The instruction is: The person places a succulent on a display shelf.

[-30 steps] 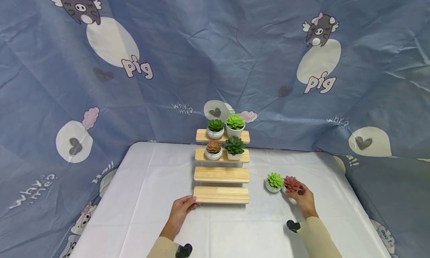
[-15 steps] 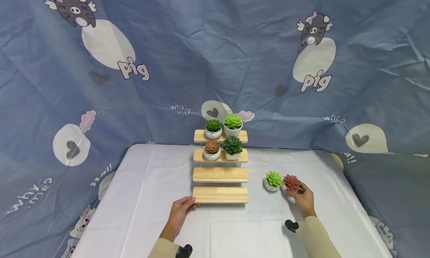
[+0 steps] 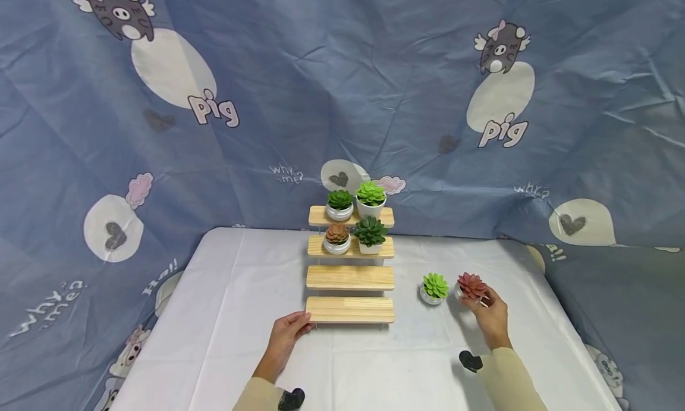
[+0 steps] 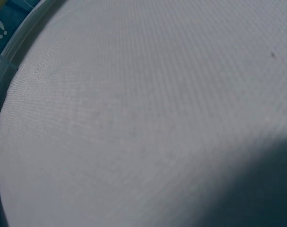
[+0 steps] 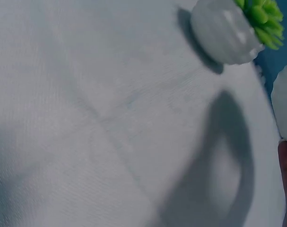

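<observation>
A red potted succulent is gripped by my right hand on the right side of the table. In the right wrist view its white pot shows at the right edge with a fingertip against it, and a shadow falls on the cloth below. Just left of it stands a bright green succulent in a white pot. My left hand pinches the front left corner of the lowest step of a wooden tiered stand. The left wrist view shows mostly white cloth.
On the stand's two upper steps sit several potted succulents, among them a brown one and a dark green one. The lower two steps are bare wood. A white cloth covers the table; a blue printed curtain hangs behind.
My right hand has moved slightly right with the red succulent, widening the gap to the bright green one. The left hand stays at the stand's corner.
</observation>
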{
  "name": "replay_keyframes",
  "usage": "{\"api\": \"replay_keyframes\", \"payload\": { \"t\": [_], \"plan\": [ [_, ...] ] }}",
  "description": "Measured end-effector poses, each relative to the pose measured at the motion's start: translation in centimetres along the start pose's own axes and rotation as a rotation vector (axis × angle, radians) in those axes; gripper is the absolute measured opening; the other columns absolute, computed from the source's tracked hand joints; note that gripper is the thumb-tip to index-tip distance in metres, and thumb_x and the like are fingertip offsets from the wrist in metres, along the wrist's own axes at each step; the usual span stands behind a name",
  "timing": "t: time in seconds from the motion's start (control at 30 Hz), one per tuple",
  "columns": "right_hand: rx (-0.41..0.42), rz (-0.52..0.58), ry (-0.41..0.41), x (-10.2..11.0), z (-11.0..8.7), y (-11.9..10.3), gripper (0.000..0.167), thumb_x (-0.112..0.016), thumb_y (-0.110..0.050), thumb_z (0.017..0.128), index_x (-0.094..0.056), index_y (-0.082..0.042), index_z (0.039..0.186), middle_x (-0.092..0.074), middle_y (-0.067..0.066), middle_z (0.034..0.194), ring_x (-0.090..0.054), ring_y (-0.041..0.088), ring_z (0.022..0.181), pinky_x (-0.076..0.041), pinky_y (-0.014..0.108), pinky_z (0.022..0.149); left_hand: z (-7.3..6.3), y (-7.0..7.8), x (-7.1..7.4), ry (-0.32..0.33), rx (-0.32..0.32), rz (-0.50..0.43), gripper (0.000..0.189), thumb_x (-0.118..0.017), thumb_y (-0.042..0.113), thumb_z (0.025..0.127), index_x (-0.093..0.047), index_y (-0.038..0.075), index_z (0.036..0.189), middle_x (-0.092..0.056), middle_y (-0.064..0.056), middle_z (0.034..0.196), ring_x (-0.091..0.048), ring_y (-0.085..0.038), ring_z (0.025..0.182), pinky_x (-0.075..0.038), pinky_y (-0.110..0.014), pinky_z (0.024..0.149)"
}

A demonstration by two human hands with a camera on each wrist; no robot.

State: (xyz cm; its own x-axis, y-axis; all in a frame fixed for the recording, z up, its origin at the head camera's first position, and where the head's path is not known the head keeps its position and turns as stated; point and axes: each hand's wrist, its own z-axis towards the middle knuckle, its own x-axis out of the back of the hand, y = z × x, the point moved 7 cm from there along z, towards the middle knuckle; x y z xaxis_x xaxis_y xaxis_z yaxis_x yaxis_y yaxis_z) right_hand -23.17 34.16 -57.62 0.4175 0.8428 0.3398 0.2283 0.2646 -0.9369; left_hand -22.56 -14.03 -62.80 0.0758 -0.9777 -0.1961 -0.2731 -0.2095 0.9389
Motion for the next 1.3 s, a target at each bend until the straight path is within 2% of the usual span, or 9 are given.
{"api": "replay_keyframes", "payload": {
  "t": [0.13,0.23,0.43,0.7,0.93,1.03,1.3],
  "plan": [
    [0.032,0.025,0.012,0.3,-0.3,-1.3,0.064,-0.080,-0.008,0.078,-0.051,-0.001,0.134,-0.053,0.010,0.119,-0.051,-0.001,0.087,-0.048,0.010,0.066,0.2,-0.2,0.2,0.001,0.000,-0.005,0.031,-0.067,0.010,0.091,-0.062,-0.015,0.108,-0.069,-0.005,0.086,-0.066,-0.010,0.078,-0.056,-0.021,0.076],
    [0.047,0.045,-0.008,0.3,-0.5,-2.5,0.067,-0.081,-0.010,0.078,-0.050,-0.002,0.136,-0.053,0.009,0.119,-0.051,0.001,0.090,-0.049,0.009,0.069,0.3,-0.3,0.2,-0.004,-0.007,-0.023,0.029,-0.067,0.009,0.090,-0.063,-0.015,0.107,-0.069,-0.004,0.085,-0.066,-0.010,0.078,-0.056,-0.021,0.075],
    [0.083,0.048,-0.110,-0.3,-0.7,-4.7,0.071,-0.082,-0.013,0.078,-0.047,-0.001,0.139,-0.053,0.012,0.124,-0.053,0.001,0.095,-0.050,0.010,0.075,0.3,-0.5,0.2,0.005,-0.006,-0.024,0.029,-0.068,0.009,0.090,-0.063,-0.015,0.105,-0.069,-0.004,0.084,-0.066,-0.010,0.077,-0.056,-0.020,0.074],
    [0.164,0.094,-0.242,-2.1,-1.3,-7.1,0.068,-0.081,-0.006,0.076,-0.048,0.005,0.135,-0.057,-0.001,0.111,-0.058,-0.001,0.094,-0.053,0.015,0.080,0.3,-0.4,0.0,0.000,0.007,-0.024,0.028,-0.066,0.009,0.091,-0.063,-0.014,0.106,-0.069,-0.004,0.084,-0.066,-0.009,0.077,-0.056,-0.020,0.074],
    [0.204,0.104,-0.326,-4.1,-1.9,-8.8,0.069,-0.082,-0.005,0.075,-0.049,0.005,0.134,-0.056,0.012,0.121,-0.057,0.001,0.097,-0.052,0.015,0.082,0.0,0.2,-0.2,-0.006,0.004,-0.017,0.027,-0.065,0.008,0.092,-0.063,-0.015,0.106,-0.069,-0.004,0.083,-0.065,-0.009,0.076,-0.056,-0.020,0.073],
    [0.229,0.109,-0.363,-5.2,-2.2,-9.5,0.067,-0.082,-0.004,0.075,-0.050,0.005,0.133,-0.057,0.014,0.120,-0.059,0.004,0.097,-0.053,0.018,0.083,0.1,0.0,-0.2,-0.001,-0.005,-0.026,0.026,-0.065,0.007,0.092,-0.063,-0.015,0.105,-0.069,-0.003,0.082,-0.065,-0.008,0.075,-0.056,-0.020,0.073],
    [0.267,0.053,-0.436,-8.6,-3.4,-10.7,0.067,-0.082,-0.005,0.075,-0.050,0.003,0.134,-0.057,0.022,0.125,-0.060,0.011,0.102,-0.053,0.018,0.083,0.1,0.0,-0.1,0.006,-0.001,-0.028,0.024,-0.064,0.006,0.092,-0.063,-0.014,0.105,-0.069,-0.004,0.083,-0.066,-0.009,0.075,-0.056,-0.020,0.074]
  ]
}}
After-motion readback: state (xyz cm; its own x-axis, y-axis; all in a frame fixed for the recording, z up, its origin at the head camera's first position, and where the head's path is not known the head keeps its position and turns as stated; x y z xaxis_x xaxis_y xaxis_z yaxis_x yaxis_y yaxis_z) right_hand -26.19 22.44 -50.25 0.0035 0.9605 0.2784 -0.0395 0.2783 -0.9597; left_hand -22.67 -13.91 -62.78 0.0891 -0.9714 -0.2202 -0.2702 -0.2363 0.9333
